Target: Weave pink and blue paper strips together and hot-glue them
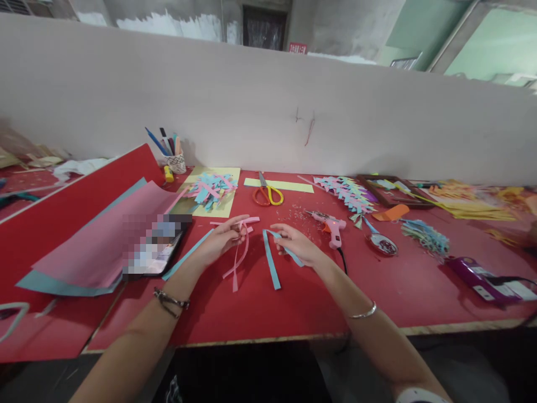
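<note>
Low over the red table, my left hand (pixel 220 240) is closed on several pink paper strips (pixel 240 257), some hanging down in a loop. Opposite it, my right hand (pixel 293 243) pinches a blue paper strip (pixel 272 260) folded over near its fingertips, with one end hanging left and the other under the palm. Another blue strip (pixel 188 254) lies left of my left wrist. Just beyond the hands are scissors (pixel 267 193) with red and yellow handles. A pink glue gun (pixel 333 226) lies to the right of my right hand.
Pink and blue paper sheets (pixel 109 235) and a phone (pixel 161 249) lie left. Behind are a pen cup (pixel 175 162) and a pile of paper pieces (pixel 212 189). A fringed paper garland (pixel 346 193), a purple power strip (pixel 478 280) and yellow paper (pixel 474 210) lie right.
</note>
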`<state>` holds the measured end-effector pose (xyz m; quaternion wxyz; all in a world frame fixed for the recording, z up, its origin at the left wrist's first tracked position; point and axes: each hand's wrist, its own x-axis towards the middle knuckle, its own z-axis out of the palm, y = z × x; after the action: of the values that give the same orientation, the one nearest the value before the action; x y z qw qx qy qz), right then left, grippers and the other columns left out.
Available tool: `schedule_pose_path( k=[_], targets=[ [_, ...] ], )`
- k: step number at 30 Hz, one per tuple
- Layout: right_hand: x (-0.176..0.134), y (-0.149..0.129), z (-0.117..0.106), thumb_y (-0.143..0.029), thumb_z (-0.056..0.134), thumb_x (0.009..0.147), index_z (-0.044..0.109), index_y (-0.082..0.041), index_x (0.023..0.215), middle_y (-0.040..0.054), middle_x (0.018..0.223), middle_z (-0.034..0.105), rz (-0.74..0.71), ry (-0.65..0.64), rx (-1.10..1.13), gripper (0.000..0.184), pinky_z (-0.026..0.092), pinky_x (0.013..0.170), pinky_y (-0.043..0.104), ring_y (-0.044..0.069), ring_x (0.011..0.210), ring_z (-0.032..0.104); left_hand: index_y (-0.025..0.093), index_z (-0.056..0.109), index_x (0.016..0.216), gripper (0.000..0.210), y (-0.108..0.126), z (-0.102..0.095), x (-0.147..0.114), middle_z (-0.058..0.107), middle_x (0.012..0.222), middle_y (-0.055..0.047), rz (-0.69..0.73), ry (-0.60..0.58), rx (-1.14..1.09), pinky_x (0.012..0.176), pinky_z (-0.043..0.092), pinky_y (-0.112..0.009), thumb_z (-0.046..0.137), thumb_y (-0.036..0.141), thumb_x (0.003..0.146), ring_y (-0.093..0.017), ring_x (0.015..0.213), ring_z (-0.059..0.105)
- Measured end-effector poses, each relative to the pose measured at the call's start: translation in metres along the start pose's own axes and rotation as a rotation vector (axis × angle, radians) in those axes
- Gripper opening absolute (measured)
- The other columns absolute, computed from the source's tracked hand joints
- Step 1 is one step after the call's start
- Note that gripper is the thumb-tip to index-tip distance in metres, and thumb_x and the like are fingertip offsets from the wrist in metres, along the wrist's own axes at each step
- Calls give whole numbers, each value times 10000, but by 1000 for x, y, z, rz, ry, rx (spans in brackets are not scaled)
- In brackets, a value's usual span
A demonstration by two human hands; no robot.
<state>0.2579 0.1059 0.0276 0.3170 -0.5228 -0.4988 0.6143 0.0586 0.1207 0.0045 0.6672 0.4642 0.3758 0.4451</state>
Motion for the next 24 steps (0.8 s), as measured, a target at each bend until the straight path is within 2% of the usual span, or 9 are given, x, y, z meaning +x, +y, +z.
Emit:
schedule_pose_path(
  k=[4, 6, 8, 10, 12, 15, 17, 24],
  targets=[
    [1, 1, -2, -86, 473, 669, 465, -192, 980, -63, 667, 526, 11, 4, 66, 328, 240, 380, 168, 12, 385, 334, 161, 624, 909, 394, 3, 3, -4, 439, 594, 44, -20, -36, -29, 514, 333, -199, 459, 120, 553, -55, 505, 379],
    [2, 2, -3, -179, 472, 722, 491, -173, 949, -80, 560, 502, 23, 3, 40, 228, 163, 364, 179, 12, 339, 236, 150, 628, 886, 354, 4, 4, -5, 422, 581, 46, -68, -34, -22, 470, 290, -197, 463, 142, 572, -48, 474, 340],
    [3, 3, -5, -283, 465, 756, 525, -156, 832, -95, 443, 437, -11, 14, -12, 160, 134, 367, 194, 20, 320, 196, 143, 628, 877, 305, 4, 6, -5, 420, 574, 47, -121, -3, 9, 442, 251, -198, 484, 186, 612, -44, 455, 303],
    [5, 5, -7, -358, 476, 754, 514, -156, 682, -95, 381, 396, -48, 31, -57, 218, 126, 373, 206, 23, 314, 193, 139, 629, 883, 282, 3, 8, -6, 428, 581, 45, -154, 30, 53, 437, 234, -200, 510, 241, 648, -45, 457, 292],
    [6, 6, -8, -399, 493, 738, 497, -157, 624, -82, 381, 421, -52, 29, -75, 268, 113, 379, 215, 20, 315, 193, 137, 626, 911, 305, 0, 9, -6, 436, 592, 47, -162, 47, 92, 451, 242, -200, 542, 278, 653, -45, 471, 306],
    [7, 7, -7, -419, 523, 708, 536, -148, 718, -70, 437, 475, -68, -12, -43, 272, 94, 390, 220, 17, 326, 188, 133, 620, 953, 364, -3, 10, -5, 446, 579, 59, -160, 43, 174, 487, 271, -204, 595, 278, 620, -47, 486, 338],
    [6, 7, -6, -440, 537, 692, 553, -151, 770, -74, 455, 465, -122, -49, -4, 300, 104, 396, 218, 22, 344, 201, 133, 630, 940, 358, -3, 11, -4, 469, 574, 59, -144, 55, 228, 506, 289, -211, 602, 265, 608, -49, 486, 353],
    [2, 7, -2, -528, 539, 669, 533, -178, 740, -61, 473, 409, -288, -41, 149, 358, 162, 410, 213, 61, 432, 330, 167, 682, 812, 242, 0, 16, -7, 579, 602, 18, -94, 77, 310, 627, 392, -244, 563, 314, 660, -92, 564, 474]
  ],
)
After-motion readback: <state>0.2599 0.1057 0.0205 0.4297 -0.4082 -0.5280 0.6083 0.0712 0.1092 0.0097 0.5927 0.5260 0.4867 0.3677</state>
